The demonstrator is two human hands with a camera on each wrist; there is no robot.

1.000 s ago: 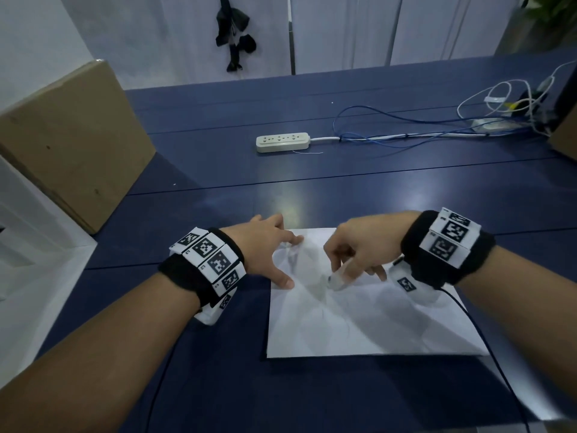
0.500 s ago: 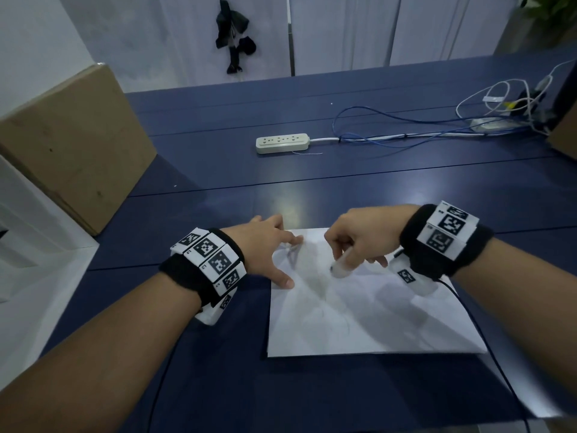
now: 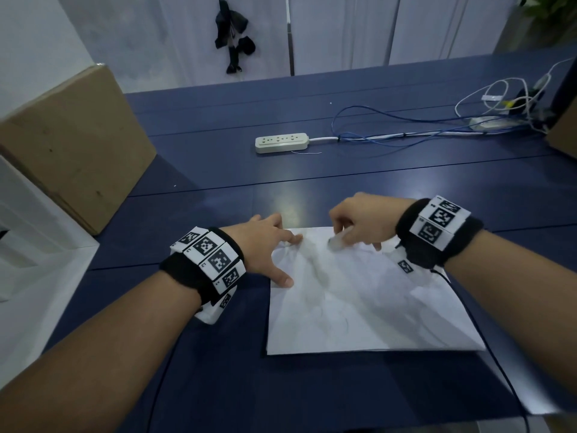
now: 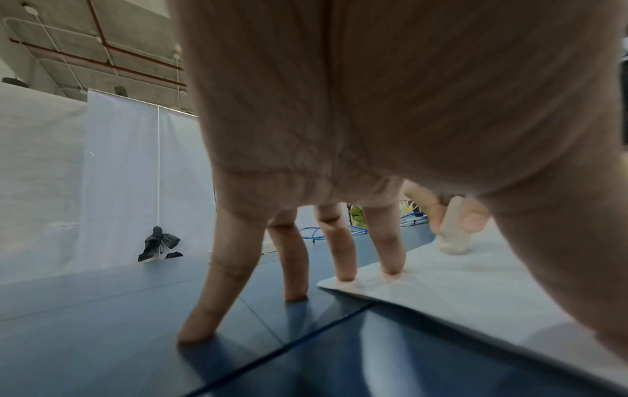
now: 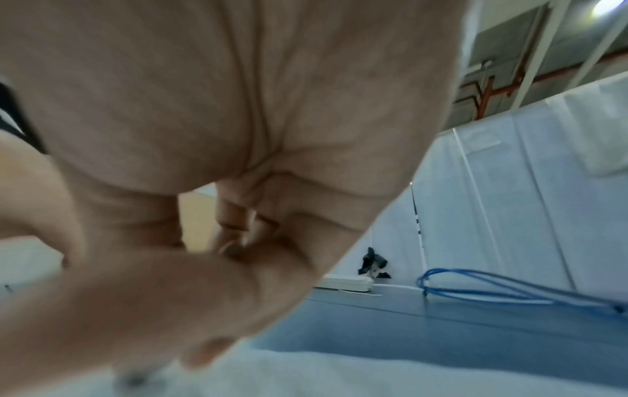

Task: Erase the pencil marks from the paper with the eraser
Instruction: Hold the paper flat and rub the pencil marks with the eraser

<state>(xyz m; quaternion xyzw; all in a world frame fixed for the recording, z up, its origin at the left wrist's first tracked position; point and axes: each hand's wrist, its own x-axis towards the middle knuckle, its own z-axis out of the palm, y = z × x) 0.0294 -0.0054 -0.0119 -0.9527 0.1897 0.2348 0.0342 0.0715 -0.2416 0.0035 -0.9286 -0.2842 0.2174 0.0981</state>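
A white sheet of paper [image 3: 359, 307] with faint pencil marks lies on the dark blue table [image 3: 343, 176]. My left hand [image 3: 268, 245] rests spread on the paper's far left corner, fingers straight; in the left wrist view two fingertips [image 4: 390, 266] press the sheet [image 4: 458, 295] and the others stand on the table. My right hand [image 3: 359, 226] pinches a white eraser [image 3: 335, 243] whose tip touches the paper near its far edge. The left wrist view shows the eraser [image 4: 453, 233] upright between thumb and finger. In the right wrist view the curled hand [image 5: 204, 215] hides it.
A cardboard box [image 3: 71, 145] stands at the left. A white power strip [image 3: 281, 142] and blue cables [image 3: 390, 132] lie farther back, with more cables at the far right [image 3: 499, 98]. A black wire [image 3: 499, 354] trails from my right wrist past the paper's right edge.
My right hand has slid the eraser away from me, from the paper's middle toward its far edge. The left hand has stayed in place on the corner.
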